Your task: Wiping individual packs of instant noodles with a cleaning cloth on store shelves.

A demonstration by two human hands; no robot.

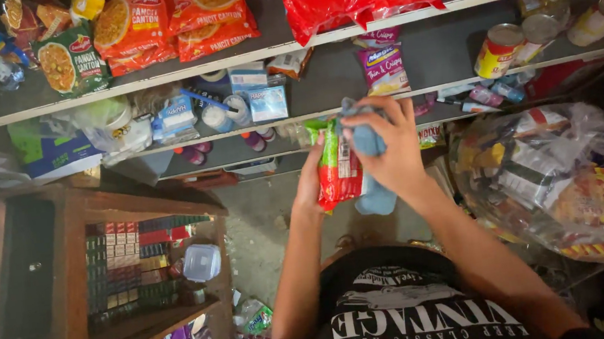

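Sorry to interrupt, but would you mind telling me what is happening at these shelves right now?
A person stands at stocked shop shelves. Their left hand holds a red and green snack packet upright, while the right hand presses a blue cloth against its top. Tins lie on their sides on the shelf to the right, noodle packets sit on the one above, and a clear bag of goods rests lower right.
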